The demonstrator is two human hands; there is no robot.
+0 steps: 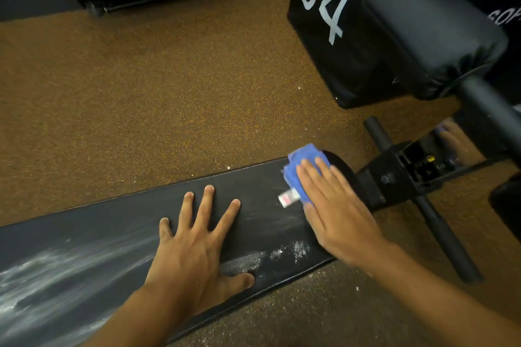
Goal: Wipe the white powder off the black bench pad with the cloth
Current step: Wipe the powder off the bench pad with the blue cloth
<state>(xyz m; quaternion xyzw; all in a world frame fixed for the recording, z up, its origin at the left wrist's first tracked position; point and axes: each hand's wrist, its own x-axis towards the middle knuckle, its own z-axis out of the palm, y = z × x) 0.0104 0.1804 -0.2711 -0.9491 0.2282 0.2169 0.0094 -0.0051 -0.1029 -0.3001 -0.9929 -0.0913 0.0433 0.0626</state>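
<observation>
At far left of the black bench pad [118, 222], white powder [42, 276] is streaking. Left hand [191, 248] is lying flat, fingers spread. Right hand [335, 205] is pressing the blue cloth [298, 166] flat, white tag [289, 196] unreadable. Black box [332, 36] is showing "04".

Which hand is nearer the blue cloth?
Right. The right hand lies flat on the cloth, pressing it to the bench pad; the left hand rests apart, further along.

Looking like a gym: speckled rubber floor [141, 87] filling the middle, padded bench [118, 222] lying lower left, roller pad [431, 36] and numbered box [332, 22] sitting upper right.
</observation>
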